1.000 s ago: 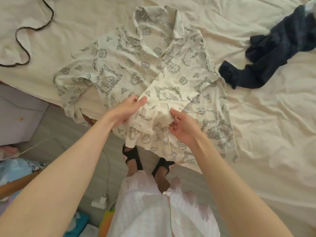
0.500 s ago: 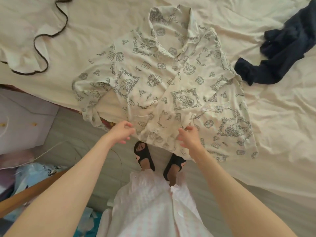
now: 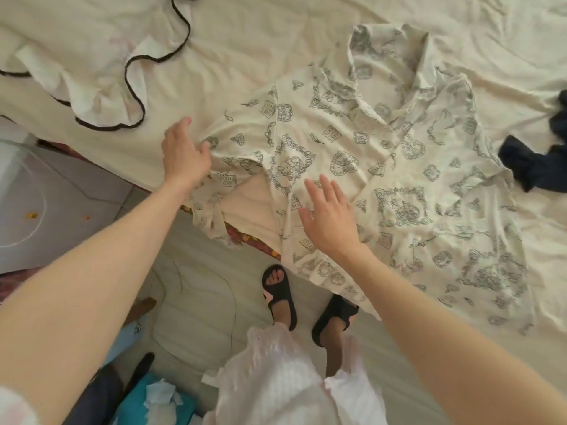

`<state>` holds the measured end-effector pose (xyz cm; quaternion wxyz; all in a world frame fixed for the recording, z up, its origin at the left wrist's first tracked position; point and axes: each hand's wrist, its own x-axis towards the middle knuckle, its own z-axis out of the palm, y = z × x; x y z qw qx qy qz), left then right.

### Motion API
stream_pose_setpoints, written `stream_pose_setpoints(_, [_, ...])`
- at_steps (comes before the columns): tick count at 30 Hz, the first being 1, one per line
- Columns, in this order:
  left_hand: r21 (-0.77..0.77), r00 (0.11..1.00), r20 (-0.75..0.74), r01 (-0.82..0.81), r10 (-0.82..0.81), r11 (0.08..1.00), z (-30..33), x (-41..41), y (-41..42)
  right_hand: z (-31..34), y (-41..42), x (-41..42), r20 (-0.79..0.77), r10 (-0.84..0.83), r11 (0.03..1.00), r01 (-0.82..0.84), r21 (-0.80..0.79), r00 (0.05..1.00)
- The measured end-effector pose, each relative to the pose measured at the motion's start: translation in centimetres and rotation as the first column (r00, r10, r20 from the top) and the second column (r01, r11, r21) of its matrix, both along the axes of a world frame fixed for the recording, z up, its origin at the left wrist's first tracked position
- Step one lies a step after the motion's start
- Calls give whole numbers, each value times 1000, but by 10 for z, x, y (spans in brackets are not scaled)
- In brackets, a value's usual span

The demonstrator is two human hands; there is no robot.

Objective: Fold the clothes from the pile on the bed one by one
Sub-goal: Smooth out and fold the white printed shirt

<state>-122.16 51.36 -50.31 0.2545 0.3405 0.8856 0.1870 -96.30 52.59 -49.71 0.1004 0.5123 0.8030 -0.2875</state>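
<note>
Both my hands have left the hem: left hand (image 3: 184, 154) reaches the sleeve (image 3: 221, 167), right hand (image 3: 329, 219) hovers with fingers spread over the soft, light shirt (image 3: 383, 167), easiest to pinch at its seams.

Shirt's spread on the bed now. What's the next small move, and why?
Probably take the sleeve by the left hand and fold it in across the shirt. That sleeve is bunched and droops over the bed edge, and both hands are open, the right hand over the hem.
</note>
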Motion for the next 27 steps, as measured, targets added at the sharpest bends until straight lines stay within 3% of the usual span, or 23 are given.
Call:
stream_pose_setpoints(3, [-97,986,162,50,-33,994,-12,-18,10,-14,3,-19,37,94,992,-91,-84,995])
stream_pose_setpoints(7, [-150,968,141,229,-208,962,-14,-23,-13,-18,3,-21,96,124,978,-105,-183,988])
stream_pose_setpoints(11, [-163,951,201,269,-235,949,-1,-17,-52,-5,3,-26,60,15,968,0,-251,998])
stream_pose_setpoints(14, [-149,943,250,261,-218,954,17,-1,-74,17,-13,-39,-28,-179,920,157,-359,983])
stream_pose_setpoints(16, [-113,930,310,242,-197,964,33,12,-83,33,-30,-47,-87,-379,783,269,-561,921])
stream_pose_setpoints(19, [-50,907,388,199,-165,979,61,31,-83,53,-53,-53,-101,-670,491,337,-804,735])
stream_pose_setpoints(21, [4,902,400,175,-162,985,79,40,-74,62,-65,-51,-190,-734,485,309,-818,652])
stream_pose_setpoints(24, [68,854,513,61,-87,996,100,52,-48,73,-77,-40,-317,-725,555,247,-794,612])
stream_pose_setpoints(27, [91,639,769,-69,-26,993,116,68,-18,76,-77,-26,-336,-750,556,269,-786,570])
